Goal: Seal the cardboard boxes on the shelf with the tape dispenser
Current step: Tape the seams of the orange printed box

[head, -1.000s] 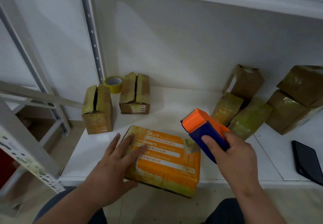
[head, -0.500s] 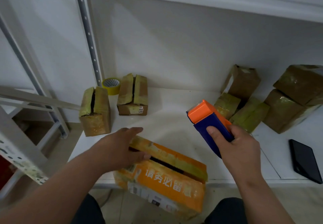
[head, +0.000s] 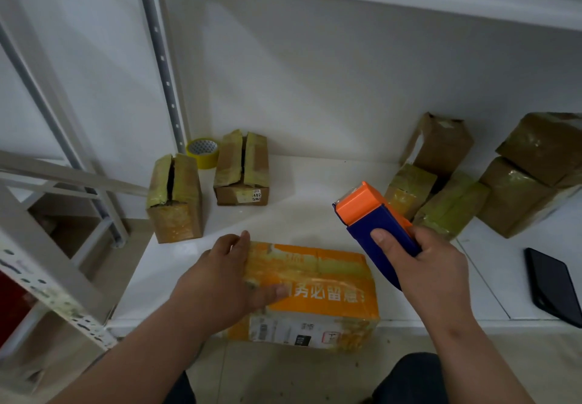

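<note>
So, at the far left of the white shelf (head: pixel 315 183) stand two small brown boxes, the left box (head: pixel 175 199) and the back box (head: pixel 242 169), each with a dark gap showing between its top flaps; by my reading both are yet to be sealed. A roll of yellow tape (head: pixel 203 152) sits between them against the back wall.

Nearer the front edge lies the orange box (head: pixel 318 290), partly overhanging the shelf lip. The left hand (head: pixel 226 281) rests on its left end, fingers spread and pressing flat on the top rather than curled around anything. Old tape glints across its top; whether the seam is shut I cannot tell.

Just right of it, the right hand (head: pixel 422 265) grips the blue-and-orange tape dispenser (head: pixel 374 218), fingers wrapped around the blue body, orange head raised above the box and not touching it.

Farther right sits a cluster of taped boxes (head: pixel 453 202), looking wrapped already, then a dark phone (head: pixel 554 284). Judging by this, the job is roughly midway: the orange box comes next, then the two gaping ones.
</note>
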`<state>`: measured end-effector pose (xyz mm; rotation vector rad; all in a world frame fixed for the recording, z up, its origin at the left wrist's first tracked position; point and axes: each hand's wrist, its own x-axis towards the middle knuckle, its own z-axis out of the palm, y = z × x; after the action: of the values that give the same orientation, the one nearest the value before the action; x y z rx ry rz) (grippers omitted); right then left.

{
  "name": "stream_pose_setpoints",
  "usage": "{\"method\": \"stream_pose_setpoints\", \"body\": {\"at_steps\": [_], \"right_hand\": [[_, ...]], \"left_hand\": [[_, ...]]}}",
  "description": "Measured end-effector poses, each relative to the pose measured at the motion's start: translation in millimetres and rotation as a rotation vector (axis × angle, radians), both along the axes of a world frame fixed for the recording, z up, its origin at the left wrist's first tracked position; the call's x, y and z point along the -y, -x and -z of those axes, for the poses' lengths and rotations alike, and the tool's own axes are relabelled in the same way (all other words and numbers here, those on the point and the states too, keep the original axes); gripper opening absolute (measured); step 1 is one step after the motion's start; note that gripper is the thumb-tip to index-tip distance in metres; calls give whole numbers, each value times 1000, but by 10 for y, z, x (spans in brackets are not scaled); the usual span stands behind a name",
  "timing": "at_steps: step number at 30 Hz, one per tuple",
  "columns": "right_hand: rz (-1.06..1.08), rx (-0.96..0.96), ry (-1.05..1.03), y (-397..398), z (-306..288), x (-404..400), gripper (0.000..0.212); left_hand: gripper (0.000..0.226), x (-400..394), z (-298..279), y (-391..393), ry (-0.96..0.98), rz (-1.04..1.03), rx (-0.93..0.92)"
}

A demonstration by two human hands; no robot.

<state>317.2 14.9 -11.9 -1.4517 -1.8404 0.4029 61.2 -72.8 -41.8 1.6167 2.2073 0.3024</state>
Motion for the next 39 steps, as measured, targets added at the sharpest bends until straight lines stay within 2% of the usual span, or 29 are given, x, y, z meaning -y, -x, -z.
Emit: {"method": "stream_pose_setpoints", "body": {"at_steps": [4,12,14,17,19,23,26,31,39], "right_hand": [[-24,-49,-41,-12,-108,43,35],[-81,-45,-34,-4,-156,117,36],[-80,-28,-31,-9,-131,133,39],[-71,-36,3,-7,-102,146,41],[-71,-49,15,1,-96,155,41],[-74,-59,34,19,-121,175,45],[-49,-93,41,-6,-156,166,47],[-25,-138,20,22,-247,135,48],[-143,-50,109,37,-258,138,29]], "left_hand": [[121,27,71,-84,-99,-62,-30],[124,144,129,-103,-196,-98,72],[129,161,127,-70,-157,-36,64],[144,136,85,69,26,128,54],[146,121,33,153,103,192,42],[136,125,10,307,93,206,121],[142,133,-42,392,56,166,199],[141,15,21,209,-53,84,108],[138,-9,121,210,9,145,263]]}}
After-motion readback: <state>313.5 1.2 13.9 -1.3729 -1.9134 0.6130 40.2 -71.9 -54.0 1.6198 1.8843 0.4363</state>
